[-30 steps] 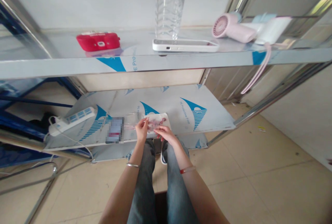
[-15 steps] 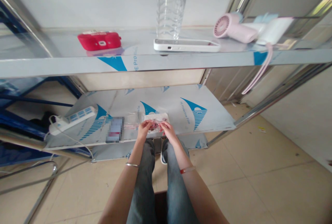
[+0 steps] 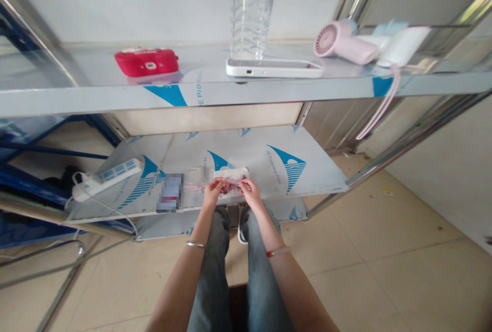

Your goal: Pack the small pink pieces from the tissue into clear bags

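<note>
Over a small white tray or sheet (image 3: 240, 171) on the lower shelf, my left hand (image 3: 212, 191) and my right hand (image 3: 251, 192) face each other a short way apart. Each has its fingertips pinched together. A thin, pinkish strand (image 3: 232, 182) seems to run between the two pinches; its exact kind is too small to tell. Beneath it lie several small red and dark bead-like pieces (image 3: 229, 189), partly covered by my fingers. Left of my left hand a clear plastic bag (image 3: 195, 175) rests on the shelf, with pink strands by it.
A phone (image 3: 170, 192) with a blurred screen and a white power strip (image 3: 111, 175) lie leftward on the lower shelf (image 3: 257, 147). The upper shelf's edge (image 3: 269, 89) crosses ahead, bearing a red case (image 3: 148, 62), a bottle (image 3: 251, 14), a white-cased phone (image 3: 274, 68) and a pink fan (image 3: 342, 42).
My right hand has shifted slightly right, widening the gap between the hands. The pinkish strand between them looks straighter. My left hand stays nearly in place.
</note>
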`<state>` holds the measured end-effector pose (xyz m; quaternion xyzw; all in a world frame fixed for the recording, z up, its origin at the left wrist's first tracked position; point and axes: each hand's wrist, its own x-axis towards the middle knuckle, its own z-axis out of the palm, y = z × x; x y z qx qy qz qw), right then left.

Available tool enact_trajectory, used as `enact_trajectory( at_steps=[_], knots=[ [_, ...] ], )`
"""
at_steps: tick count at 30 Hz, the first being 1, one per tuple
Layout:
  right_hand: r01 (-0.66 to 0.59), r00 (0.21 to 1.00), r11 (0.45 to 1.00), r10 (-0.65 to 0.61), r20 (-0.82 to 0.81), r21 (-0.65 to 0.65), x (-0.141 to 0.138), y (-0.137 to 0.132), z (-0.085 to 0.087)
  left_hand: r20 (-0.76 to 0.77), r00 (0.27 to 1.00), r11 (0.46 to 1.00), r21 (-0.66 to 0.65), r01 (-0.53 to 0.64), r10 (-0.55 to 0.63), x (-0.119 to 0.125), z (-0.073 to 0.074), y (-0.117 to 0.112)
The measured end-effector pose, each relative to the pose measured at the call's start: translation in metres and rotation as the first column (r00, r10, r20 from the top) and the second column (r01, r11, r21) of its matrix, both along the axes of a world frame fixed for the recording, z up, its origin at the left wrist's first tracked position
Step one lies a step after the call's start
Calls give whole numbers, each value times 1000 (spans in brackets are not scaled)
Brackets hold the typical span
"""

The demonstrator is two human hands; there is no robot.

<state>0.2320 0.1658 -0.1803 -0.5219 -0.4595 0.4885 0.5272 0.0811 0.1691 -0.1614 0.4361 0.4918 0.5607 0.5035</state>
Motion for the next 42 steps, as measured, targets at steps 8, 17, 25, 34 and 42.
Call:
enact_trajectory(
  at_steps=[8,17,25,34,42],
  knots=[
    [-69,984,993,52,173,96,1,4,-9,0,1000,1000,-5,7,-7,-1,-2,1],
    [-26,962,977,-33,269,214,-2,13,-29,1,1000,1000,3,9,-9,-1,-4,2],
    [-5,946,969,-76,316,248,-1,13,-28,-43,999,1000,-15,15,-16,-3,-7,3],
    [-32,962,973,-32,270,227,-2,5,-10,-6,1000,1000,22,19,-19,-4,-4,2],
    [-32,961,958,-48,271,285,-2,4,-9,-14,999,999,21,45,-45,-2,-2,1]
  ],
)
